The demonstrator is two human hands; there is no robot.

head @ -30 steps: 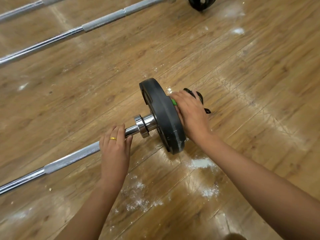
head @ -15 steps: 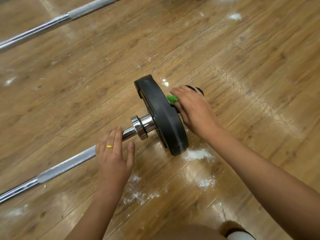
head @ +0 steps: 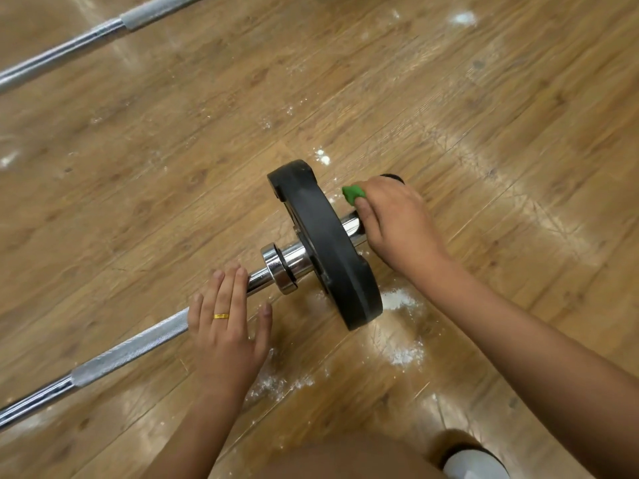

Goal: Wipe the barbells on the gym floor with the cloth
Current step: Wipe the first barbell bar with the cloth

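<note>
Only one view on my feed: head camera, worn, looking forward and steeply down at wood floor (head: 449, 98). Wide-angle, edges bowed. Close range: both forearms enter from bottom edge, hands mid-frame at barbell (head: 131, 350). Knee fills bottom centre. Second bar (head: 69, 46) crosses top-left corner. No other view to overlap.

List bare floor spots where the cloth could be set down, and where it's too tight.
Free: the wide floor between the far barbell and the near bar; also right of the right hand. Crowded: around the black plate, where the left hand rests on the bar and white powder lies.
</note>
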